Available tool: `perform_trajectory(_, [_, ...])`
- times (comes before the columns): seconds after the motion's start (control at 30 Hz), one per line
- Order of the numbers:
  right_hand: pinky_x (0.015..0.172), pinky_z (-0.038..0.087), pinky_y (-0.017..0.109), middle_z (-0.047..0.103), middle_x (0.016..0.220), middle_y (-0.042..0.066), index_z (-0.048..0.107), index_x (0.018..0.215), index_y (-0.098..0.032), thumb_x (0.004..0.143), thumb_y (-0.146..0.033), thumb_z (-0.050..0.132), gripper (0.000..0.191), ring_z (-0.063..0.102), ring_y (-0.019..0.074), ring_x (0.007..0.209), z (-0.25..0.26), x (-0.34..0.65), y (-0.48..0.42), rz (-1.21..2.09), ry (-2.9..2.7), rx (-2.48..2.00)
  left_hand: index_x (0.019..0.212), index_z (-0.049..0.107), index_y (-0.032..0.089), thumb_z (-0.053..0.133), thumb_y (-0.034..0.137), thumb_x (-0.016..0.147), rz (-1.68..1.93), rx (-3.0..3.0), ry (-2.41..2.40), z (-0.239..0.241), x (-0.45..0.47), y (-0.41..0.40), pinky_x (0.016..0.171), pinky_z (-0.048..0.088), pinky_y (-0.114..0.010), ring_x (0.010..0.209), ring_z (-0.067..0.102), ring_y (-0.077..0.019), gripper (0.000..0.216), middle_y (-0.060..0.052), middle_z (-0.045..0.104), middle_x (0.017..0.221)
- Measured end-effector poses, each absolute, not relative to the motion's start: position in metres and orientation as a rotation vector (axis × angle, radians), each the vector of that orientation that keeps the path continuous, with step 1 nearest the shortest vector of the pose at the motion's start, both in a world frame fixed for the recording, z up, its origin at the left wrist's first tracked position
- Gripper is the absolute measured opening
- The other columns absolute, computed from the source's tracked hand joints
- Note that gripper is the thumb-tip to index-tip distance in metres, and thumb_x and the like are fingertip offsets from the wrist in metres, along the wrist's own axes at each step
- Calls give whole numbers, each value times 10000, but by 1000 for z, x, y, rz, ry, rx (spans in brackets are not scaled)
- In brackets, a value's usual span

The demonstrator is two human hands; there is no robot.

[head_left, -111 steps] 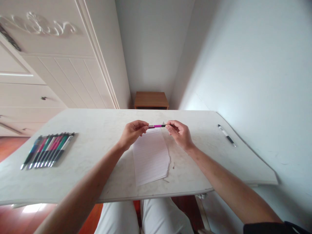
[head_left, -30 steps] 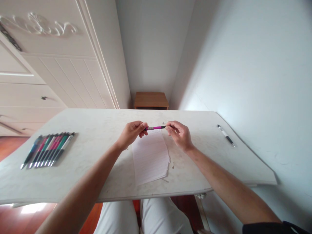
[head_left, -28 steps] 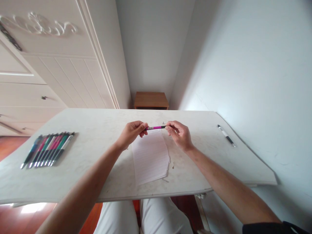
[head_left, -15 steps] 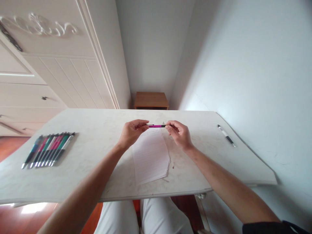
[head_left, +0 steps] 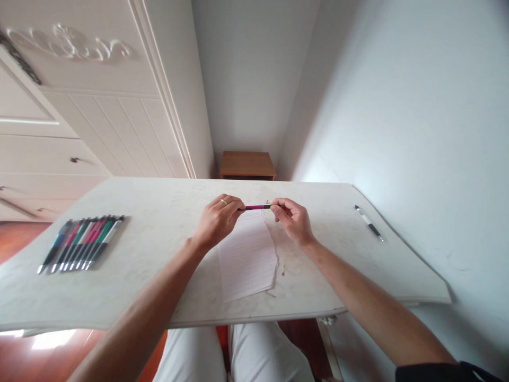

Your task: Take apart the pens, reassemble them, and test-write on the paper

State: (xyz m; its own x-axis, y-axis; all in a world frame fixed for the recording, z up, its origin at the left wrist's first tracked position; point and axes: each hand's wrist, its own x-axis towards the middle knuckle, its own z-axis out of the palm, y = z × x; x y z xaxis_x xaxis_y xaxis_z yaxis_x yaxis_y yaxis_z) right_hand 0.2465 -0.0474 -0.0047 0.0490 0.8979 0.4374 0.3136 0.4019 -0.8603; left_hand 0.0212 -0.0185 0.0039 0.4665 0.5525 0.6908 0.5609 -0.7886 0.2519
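A magenta pen with a black grip [head_left: 255, 207] is held level over the far edge of a lined sheet of paper [head_left: 248, 260]. My left hand [head_left: 218, 220], with a ring on one finger, is closed around the pen's left end, which its fingers hide. Thumb and fingers of my right hand [head_left: 292, 220] pinch the black grip at the other end. The paper lies on the table with a torn right edge.
Several pens [head_left: 81, 244] in mixed colours lie side by side at the left of the white table [head_left: 159, 212]. One white and black pen [head_left: 369, 223] lies alone at the right, near the wall [head_left: 417, 132]. A brown wooden cabinet [head_left: 247, 163] stands beyond the table.
My left hand has rolled over the pen's end, so its back and ring now show and the clip is no longer visible. My right hand keeps its pinch in nearly the same place.
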Motion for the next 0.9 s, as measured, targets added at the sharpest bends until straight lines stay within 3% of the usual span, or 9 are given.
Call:
perform_trajectory(0.13, [550,492,252,633,670,-1,673,866,-175,837,-411,653,239,590,127,542,-6,247,-46,668,-1483,-1122,947,649,193,520,211,931,-1237,-2695,-1049,0,19,-18,841,495,-312,916,662,-193,131,-64,728,982])
perform_trajectory(0.33, [579,511,257,648,684,8,675,848,-174,827,-466,666,293,608,133,582,-8,246,-43,751,-1485,-1094,937,661,206,566,242,908,-1348,-2665,-1291,-5,14,-14,762,501,-288,796,676,-174,106,-43,741,977])
perform_trajectory(0.57, [596,549,267,682,774,17,683,991,-174,786,-484,701,372,627,128,613,-11,246,-40,840,-1467,-1057,939,667,208,568,267,902,-1449,-2673,-1337,-8,10,-9,765,508,-296,782,649,-169,120,-47,731,975])
perform_trajectory(0.9, [590,549,266,690,744,19,706,935,-165,777,-421,720,302,628,126,595,-15,245,-40,838,-1467,-1075,931,659,206,572,222,901,-1446,-2714,-1296,-5,12,-13,775,484,-286,820,653,-172,93,-44,726,964])
